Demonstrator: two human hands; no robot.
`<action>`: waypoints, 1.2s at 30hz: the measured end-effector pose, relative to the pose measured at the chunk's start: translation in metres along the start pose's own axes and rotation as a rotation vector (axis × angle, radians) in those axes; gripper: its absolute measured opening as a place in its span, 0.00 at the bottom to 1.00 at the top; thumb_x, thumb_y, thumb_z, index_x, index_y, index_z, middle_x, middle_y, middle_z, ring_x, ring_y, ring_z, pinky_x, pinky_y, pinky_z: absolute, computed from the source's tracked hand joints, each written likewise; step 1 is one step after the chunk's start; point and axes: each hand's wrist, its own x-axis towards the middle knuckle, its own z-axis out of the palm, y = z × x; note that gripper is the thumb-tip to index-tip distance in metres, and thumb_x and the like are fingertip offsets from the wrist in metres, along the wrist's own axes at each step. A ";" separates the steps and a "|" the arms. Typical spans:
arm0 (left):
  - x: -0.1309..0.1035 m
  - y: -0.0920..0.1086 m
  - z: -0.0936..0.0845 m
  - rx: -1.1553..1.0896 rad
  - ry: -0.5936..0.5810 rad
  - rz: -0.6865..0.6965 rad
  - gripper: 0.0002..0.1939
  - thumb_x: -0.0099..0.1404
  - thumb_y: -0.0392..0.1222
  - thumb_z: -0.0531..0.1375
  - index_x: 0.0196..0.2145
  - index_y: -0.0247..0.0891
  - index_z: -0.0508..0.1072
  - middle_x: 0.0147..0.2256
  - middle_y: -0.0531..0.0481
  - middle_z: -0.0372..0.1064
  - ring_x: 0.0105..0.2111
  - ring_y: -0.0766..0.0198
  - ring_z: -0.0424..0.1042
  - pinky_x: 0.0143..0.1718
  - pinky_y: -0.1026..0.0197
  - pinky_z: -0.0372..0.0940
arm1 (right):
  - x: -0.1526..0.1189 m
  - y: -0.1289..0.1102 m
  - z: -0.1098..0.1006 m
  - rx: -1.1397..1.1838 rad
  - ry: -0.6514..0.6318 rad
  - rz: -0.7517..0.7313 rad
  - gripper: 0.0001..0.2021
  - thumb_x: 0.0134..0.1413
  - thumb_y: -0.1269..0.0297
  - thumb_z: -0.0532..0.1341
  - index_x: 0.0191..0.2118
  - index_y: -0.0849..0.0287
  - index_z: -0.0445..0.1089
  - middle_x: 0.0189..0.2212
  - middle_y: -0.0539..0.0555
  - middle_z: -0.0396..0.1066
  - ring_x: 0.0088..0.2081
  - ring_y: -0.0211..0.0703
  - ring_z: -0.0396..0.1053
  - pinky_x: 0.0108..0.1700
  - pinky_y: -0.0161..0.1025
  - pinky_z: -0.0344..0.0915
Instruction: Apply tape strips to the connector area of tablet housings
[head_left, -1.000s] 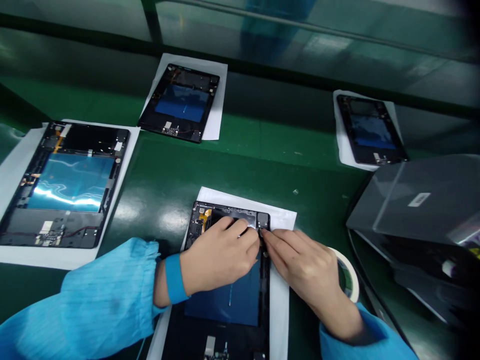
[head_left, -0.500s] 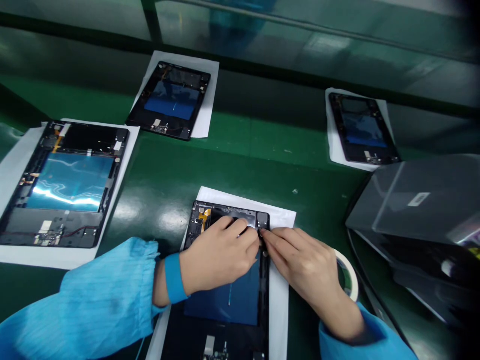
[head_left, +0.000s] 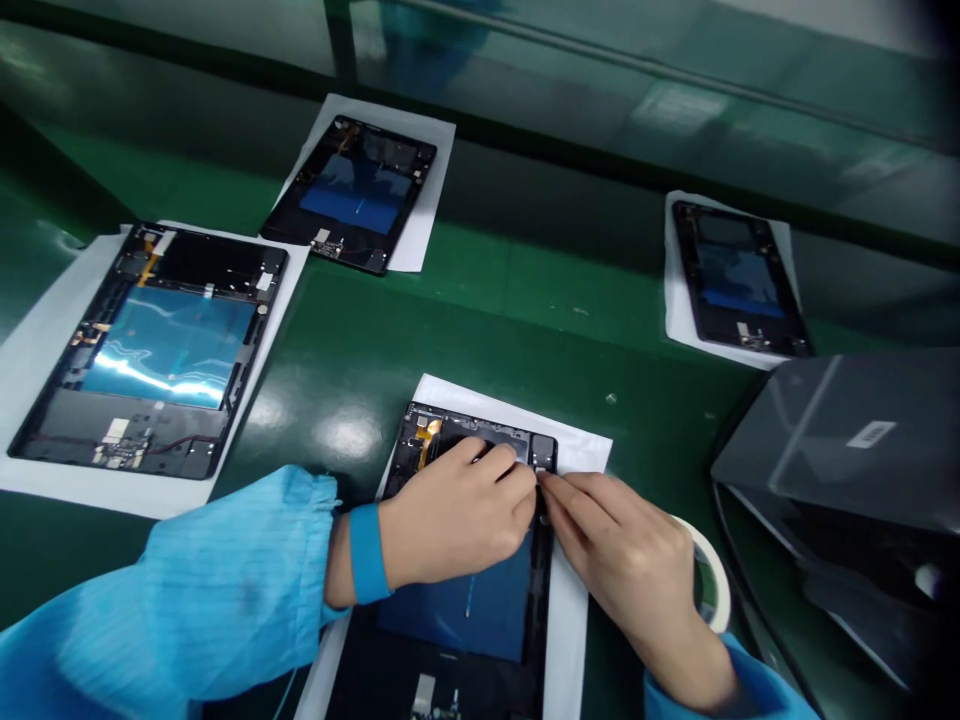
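Note:
An opened tablet (head_left: 420,650), its inside showing, lies on a white sheet (head_left: 571,640) in front of me. Across its upper part rests my left hand (head_left: 461,515), fingers curled down near the tablet's right edge; what they pinch is hidden. My right hand (head_left: 626,550) reaches in from the right, with thumb and fingertips pressed together at the upper right edge, close to the left fingertips. Anything between them is too small to make out. A blue band (head_left: 368,552) circles my left wrist. An orange flex cable (head_left: 430,440) shows at the tablet's upper left.
Other opened tablets lie on white sheets: one at the left (head_left: 169,345), one at the back (head_left: 360,195), one at the back right (head_left: 739,275). A roll of tape (head_left: 718,590) sits beside my right wrist. Grey labelled sheeting (head_left: 832,430) stands at the right on the green table (head_left: 480,345).
The whole view has shifted, so the tablet and hands appear slightly farther right. Both hands stay at the same upper right edge with nearly the same grip.

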 end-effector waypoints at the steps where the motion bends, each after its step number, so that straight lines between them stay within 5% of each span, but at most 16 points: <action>1: 0.000 0.000 0.000 -0.001 0.004 0.001 0.10 0.68 0.40 0.55 0.39 0.31 0.72 0.36 0.46 0.67 0.39 0.55 0.65 0.33 0.53 0.58 | 0.000 0.000 0.000 0.002 -0.003 0.000 0.06 0.60 0.72 0.58 0.38 0.63 0.74 0.30 0.50 0.72 0.29 0.34 0.65 0.30 0.36 0.57; 15: 0.001 -0.002 -0.004 0.031 -0.050 0.002 0.12 0.68 0.41 0.55 0.42 0.30 0.71 0.36 0.46 0.68 0.39 0.55 0.65 0.35 0.53 0.59 | -0.011 -0.019 -0.005 -0.152 -0.160 0.003 0.17 0.62 0.67 0.52 0.52 0.70 0.68 0.35 0.58 0.69 0.36 0.46 0.62 0.37 0.42 0.60; 26: 0.003 -0.007 -0.010 -0.068 -0.082 -0.063 0.14 0.68 0.44 0.55 0.45 0.32 0.71 0.41 0.44 0.69 0.43 0.53 0.66 0.41 0.52 0.65 | -0.017 -0.002 -0.001 0.117 -0.055 0.062 0.15 0.62 0.64 0.54 0.52 0.64 0.68 0.37 0.56 0.70 0.38 0.44 0.65 0.40 0.42 0.64; 33: -0.059 -0.014 -0.046 -0.127 0.044 -0.325 0.13 0.69 0.42 0.55 0.48 0.34 0.70 0.47 0.41 0.68 0.47 0.55 0.68 0.47 0.50 0.67 | -0.019 0.003 -0.004 0.159 0.014 0.076 0.12 0.61 0.67 0.56 0.48 0.63 0.69 0.39 0.55 0.72 0.38 0.42 0.67 0.41 0.40 0.65; 36: -0.087 -0.014 -0.049 -0.095 0.045 -0.433 0.13 0.68 0.41 0.55 0.49 0.35 0.70 0.47 0.41 0.68 0.46 0.54 0.68 0.46 0.50 0.67 | -0.019 0.001 -0.005 0.142 -0.003 0.062 0.12 0.62 0.66 0.56 0.48 0.62 0.70 0.38 0.54 0.71 0.38 0.41 0.66 0.40 0.39 0.64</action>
